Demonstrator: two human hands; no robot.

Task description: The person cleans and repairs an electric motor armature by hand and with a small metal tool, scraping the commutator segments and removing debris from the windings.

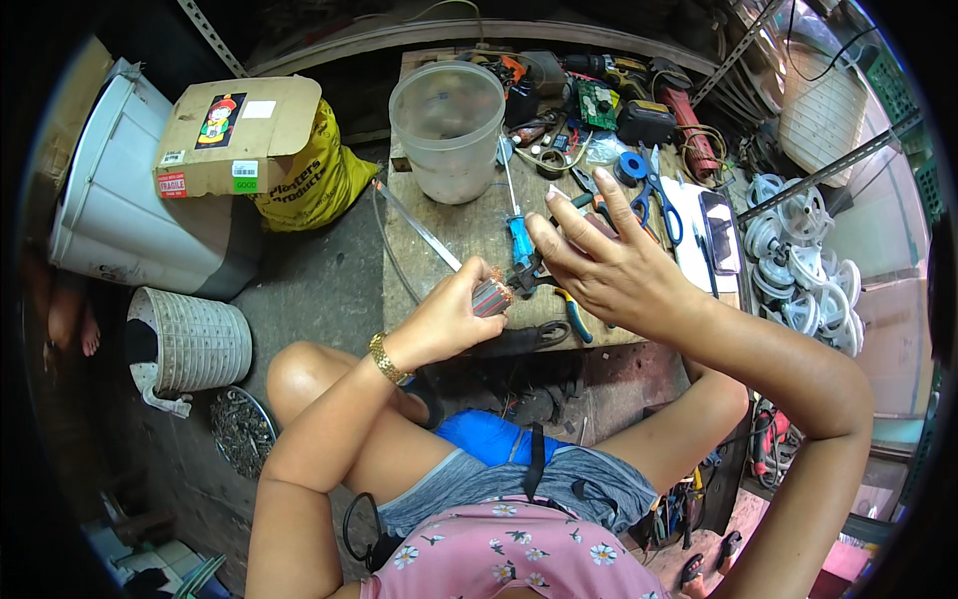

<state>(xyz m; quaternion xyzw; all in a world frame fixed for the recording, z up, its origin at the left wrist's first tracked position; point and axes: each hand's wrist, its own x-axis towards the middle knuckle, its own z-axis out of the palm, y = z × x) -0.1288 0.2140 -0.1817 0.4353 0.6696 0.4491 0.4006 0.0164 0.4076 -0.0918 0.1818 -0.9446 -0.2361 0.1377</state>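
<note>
My left hand (454, 311) is closed around a short bundle of grey and reddish wires (491, 298) with copper-coloured ends showing. To its right, my right hand (611, 258) is raised over the low wooden table (439, 235), fingers stretched and spread, with nothing seen in its grasp. Between the hands lies a blue-handled screwdriver (520, 240), and pliers with yellow-and-blue handles (575, 315) rest near the front edge. Blue-handled scissors (664, 205) and a phone (719, 234) lie beyond my right hand, which partly covers other tools.
A translucent plastic bucket (446, 140) stands at the table's back left. Circuit boards, a drill and a red power tool (689, 130) crowd the back right. White plastic reels (803, 260) pile at the right. A cardboard box (235, 135) and woven basket (205, 339) stand left.
</note>
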